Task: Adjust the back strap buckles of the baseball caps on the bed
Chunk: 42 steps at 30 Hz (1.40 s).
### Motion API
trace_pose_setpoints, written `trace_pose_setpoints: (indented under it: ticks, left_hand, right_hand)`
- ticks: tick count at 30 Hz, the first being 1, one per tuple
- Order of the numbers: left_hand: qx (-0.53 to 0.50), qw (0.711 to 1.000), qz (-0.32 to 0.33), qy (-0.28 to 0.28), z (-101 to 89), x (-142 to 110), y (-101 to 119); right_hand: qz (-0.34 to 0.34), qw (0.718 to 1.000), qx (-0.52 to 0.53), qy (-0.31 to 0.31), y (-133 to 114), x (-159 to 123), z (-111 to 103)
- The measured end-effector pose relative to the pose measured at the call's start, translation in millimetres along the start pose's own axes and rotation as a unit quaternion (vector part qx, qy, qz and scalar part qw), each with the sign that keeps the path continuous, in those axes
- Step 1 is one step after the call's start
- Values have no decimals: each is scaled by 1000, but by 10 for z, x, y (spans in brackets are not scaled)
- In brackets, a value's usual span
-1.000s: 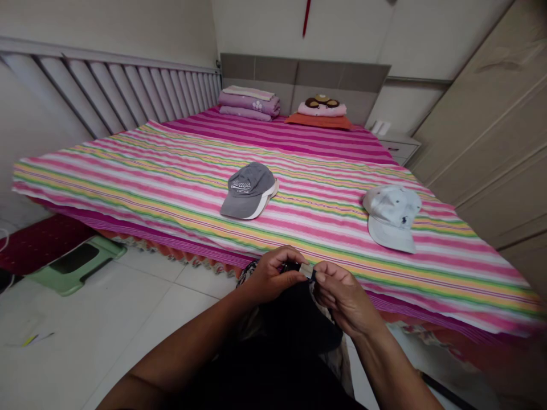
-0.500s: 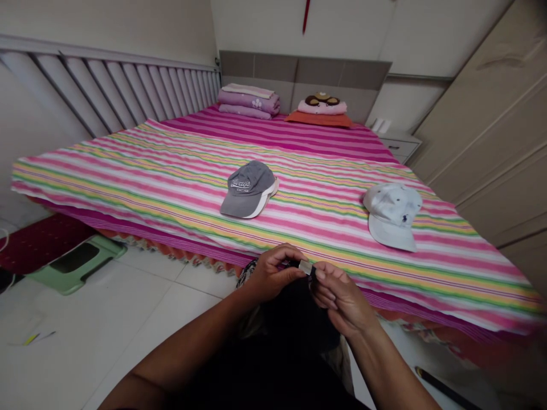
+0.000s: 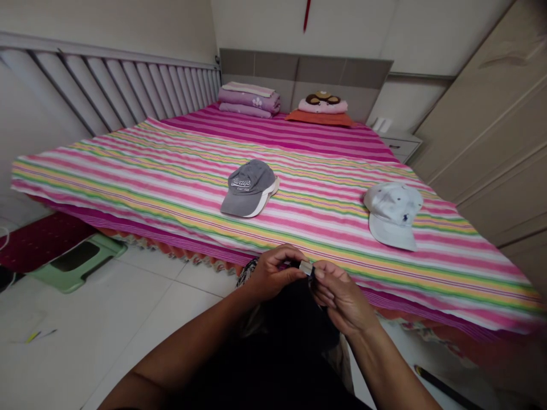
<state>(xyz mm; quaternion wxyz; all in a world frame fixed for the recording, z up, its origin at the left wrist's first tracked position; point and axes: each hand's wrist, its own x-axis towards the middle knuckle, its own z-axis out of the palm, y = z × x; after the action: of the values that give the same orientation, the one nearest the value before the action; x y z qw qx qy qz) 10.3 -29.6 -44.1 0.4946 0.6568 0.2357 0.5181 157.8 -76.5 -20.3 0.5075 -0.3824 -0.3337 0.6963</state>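
Close in front of my body, my left hand [image 3: 270,275] and my right hand [image 3: 339,296] meet, both pinching a black cloth item [image 3: 294,316] with a small silvery buckle [image 3: 305,267] at its top edge. The fingers of each hand are closed on it. The black item hangs down between my forearms, and its shape is hard to make out. A grey cap [image 3: 248,188] lies on the striped bed [image 3: 171,182] beyond my hands. To the right rests a white cap [image 3: 393,213].
Folded purple bedding [image 3: 250,101] and a pillow stack [image 3: 321,111] lie at the headboard. A green stool [image 3: 72,265] and red mat sit on the tiled floor at left. A wardrobe [image 3: 491,125] lines the right side, with a nightstand [image 3: 395,142] behind.
Hardly anything differs: my hands stay pinched on the buckle and black item, shifting only slightly, and the view has tipped a little.
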Motion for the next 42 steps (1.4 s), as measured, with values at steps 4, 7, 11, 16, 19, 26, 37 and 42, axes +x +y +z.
trace_pose_setpoints:
  ticks: [4,7,11,16,19,26,37,42]
  left_hand:
    - [-23,1000,10,7,-6,0,-10]
    - [-40,999,10,6,-10,-7,-30]
    - [-53,998,29,-12,-4,-20,-60]
    - [-107,994,8,6,16,-30,-67]
    - [-136,990,-27,11,28,-35,-50]
    - [-173,982,-77,-16,44,-41,-28]
    - [-195,971,-138,-25,40,-52,18]
    - [-236,951,-181,-83,57,-56,38]
  right_hand:
    - [-10,999,-27,-13,-1,0,-3]
    - [-17,998,-50,-24,-5,-1,10]
    - [-18,998,-59,-16,-9,-12,57]
    - [1,1000,-6,-26,-20,-32,101]
    - [-3,999,11,-32,-18,-29,98]
    - [-19,1000,-12,19,31,-9,92]
    - [-29,999,15,6,31,-41,33]
    - [-69,997,-9,22,54,-26,37]
